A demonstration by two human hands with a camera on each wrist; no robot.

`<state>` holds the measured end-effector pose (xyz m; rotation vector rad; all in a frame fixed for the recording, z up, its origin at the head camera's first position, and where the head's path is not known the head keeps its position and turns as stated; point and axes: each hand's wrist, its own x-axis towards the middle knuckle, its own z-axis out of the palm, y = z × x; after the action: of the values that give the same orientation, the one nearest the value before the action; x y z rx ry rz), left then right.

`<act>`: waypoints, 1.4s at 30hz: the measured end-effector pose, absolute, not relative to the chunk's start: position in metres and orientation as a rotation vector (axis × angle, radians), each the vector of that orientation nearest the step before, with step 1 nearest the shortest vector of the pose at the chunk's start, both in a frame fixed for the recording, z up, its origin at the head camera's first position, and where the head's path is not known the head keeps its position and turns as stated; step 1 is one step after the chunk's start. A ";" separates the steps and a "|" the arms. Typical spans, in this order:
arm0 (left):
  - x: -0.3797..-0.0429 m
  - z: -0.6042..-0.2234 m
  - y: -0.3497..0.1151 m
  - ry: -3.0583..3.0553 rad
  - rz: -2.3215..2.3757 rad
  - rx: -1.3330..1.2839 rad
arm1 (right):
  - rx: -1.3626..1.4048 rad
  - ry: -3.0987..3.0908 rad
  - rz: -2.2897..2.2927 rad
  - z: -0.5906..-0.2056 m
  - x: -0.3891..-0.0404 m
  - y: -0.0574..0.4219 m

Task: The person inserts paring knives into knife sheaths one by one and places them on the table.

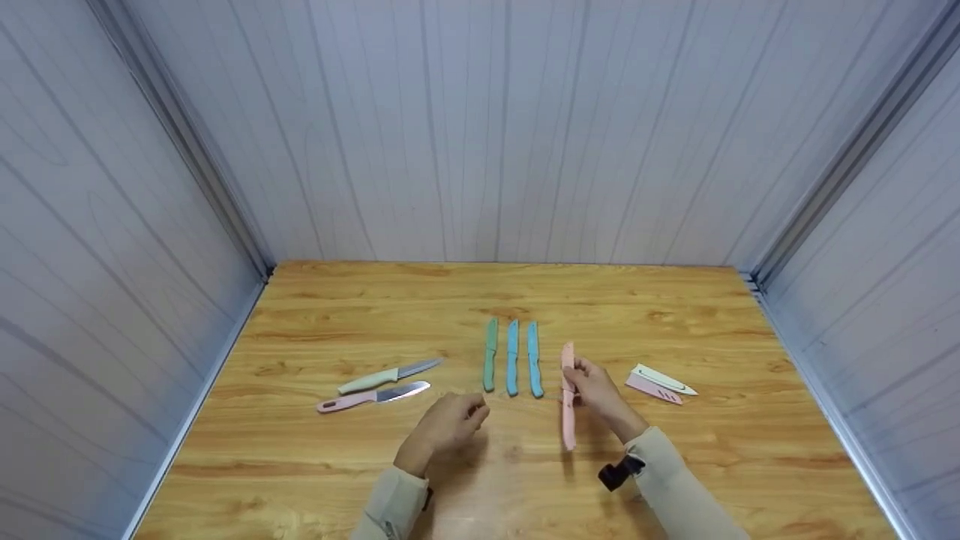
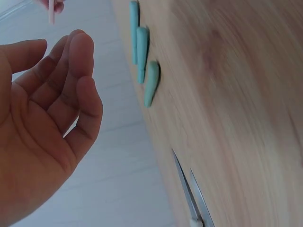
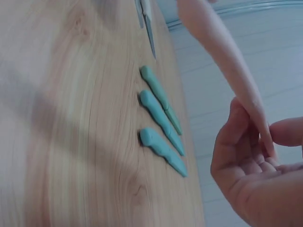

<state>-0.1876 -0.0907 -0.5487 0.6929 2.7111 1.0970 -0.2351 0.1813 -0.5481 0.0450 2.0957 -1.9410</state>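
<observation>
My right hand (image 1: 601,394) pinches a pink sheathed knife (image 1: 568,429) near its middle, between thumb and fingers. In the right wrist view the knife's handle (image 3: 220,47) rises above the table. My left hand (image 1: 442,429) hovers low over the table with loosely bent fingers and an empty palm, seen in the left wrist view. Between the hands and a little farther off lie a green sheathed knife (image 1: 490,356) and two blue ones, the nearer to the middle being one blue knife (image 1: 513,360), the other blue knife (image 1: 534,361) right of it.
On the left, a bare-bladed knife with a cream handle (image 1: 369,382) lies beside another with a pink handle (image 1: 349,402), blades pointing right. To the right, a white sheath (image 1: 664,379) overlaps a pink sheath (image 1: 651,388). Pale walls (image 1: 495,135) enclose the wooden table (image 1: 337,480).
</observation>
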 end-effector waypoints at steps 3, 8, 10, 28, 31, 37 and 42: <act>-0.188 -0.550 -0.103 2.727 1.057 0.686 | 0.069 2.162 -1.855 -0.554 -0.242 0.185; -0.187 -0.551 -0.123 2.835 0.947 0.636 | 0.078 2.128 -1.813 -0.563 -0.254 0.191; -0.187 -0.552 -0.130 2.884 0.902 0.608 | 0.113 2.118 -1.822 -0.566 -0.259 0.193; -0.173 -0.554 -0.166 2.927 0.905 0.515 | 0.140 2.509 -1.351 -0.584 -0.299 0.187; -0.173 -0.555 -0.167 2.909 0.930 0.506 | 0.155 2.483 -1.378 -0.585 -0.305 0.184; -0.172 -0.556 -0.168 2.886 0.949 0.538 | 0.122 2.538 -1.427 -0.586 -0.315 0.176; -0.171 -0.559 -0.166 2.871 0.956 0.576 | 0.048 2.659 -1.389 -0.590 -0.321 0.175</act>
<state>-0.1707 -0.1660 -0.5588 0.5762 2.8712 0.9560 -0.3208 0.1750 -0.5902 0.0482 2.6592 -1.3891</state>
